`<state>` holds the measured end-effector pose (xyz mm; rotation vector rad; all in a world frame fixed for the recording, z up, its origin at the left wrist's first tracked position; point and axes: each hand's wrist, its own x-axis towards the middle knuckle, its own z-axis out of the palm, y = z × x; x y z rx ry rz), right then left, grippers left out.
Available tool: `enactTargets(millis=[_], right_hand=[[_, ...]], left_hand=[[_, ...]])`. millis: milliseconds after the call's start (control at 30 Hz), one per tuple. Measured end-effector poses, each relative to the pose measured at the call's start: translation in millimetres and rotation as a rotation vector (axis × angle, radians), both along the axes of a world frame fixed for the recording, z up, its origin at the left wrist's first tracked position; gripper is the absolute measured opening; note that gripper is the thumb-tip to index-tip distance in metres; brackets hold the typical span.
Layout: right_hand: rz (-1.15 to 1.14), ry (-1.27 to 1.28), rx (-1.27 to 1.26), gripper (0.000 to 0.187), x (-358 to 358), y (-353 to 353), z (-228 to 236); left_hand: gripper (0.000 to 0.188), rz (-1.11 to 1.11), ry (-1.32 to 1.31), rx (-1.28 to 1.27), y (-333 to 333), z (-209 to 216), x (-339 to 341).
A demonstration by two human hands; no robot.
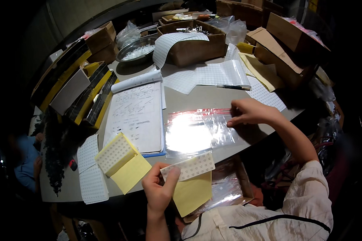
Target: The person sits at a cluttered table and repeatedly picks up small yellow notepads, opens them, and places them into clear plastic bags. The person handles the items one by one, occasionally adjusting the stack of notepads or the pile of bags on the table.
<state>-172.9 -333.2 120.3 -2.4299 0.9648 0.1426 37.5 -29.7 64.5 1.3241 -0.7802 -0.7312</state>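
Near the front edge of the table, my left hand (160,188) is closed on a label sheet (192,168), a white strip of small printed labels with yellow backing paper (192,193) hanging below it. The thumb presses on the printed face. My right hand (249,112) is at the right end of a flat stack of clear zip bags (221,132) with red seal lines. Its thumb and forefinger are apart, the thumb tip by the bags' edge. Light glares off the left part of the bags. A second yellow-backed label sheet (130,176) lies left of my left hand.
A clipboard with written pages (134,116) lies left of the bags. Beyond are a pen (233,86), loose label sheets (217,74), a cardboard box (197,52) and a metal bowl (138,50). Black-and-yellow boxes (84,92) stand left. An open box of bags (227,190) sits before me.
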Motion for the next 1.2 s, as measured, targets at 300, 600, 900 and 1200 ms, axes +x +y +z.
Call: enactTargets(millis=[300, 600, 900, 1200], right_hand=[[0.001, -0.19, 0.018, 0.044, -46.8, -11.9, 4.5], [0.259, -0.142, -0.217, 0.017, -0.7, 30.3, -1.9], [0.103, -0.128, -0.407, 0.022, -3.2, 22.0, 5.8], [0.609, -0.546, -0.502, 0.031, 12.8, 122.7, 1.7]], left_hand=[[0.01, -0.066, 0.034, -0.005, -3.9, 3.6, 1.1], [0.01, -0.107, 0.037, 0.046, 3.0, 3.5, 7.4], [0.013, -0.061, 0.033, -0.019, 0.3, 0.7, -8.9], [0.013, 0.028, -0.27, 0.062, -2.9, 4.1, -31.9]])
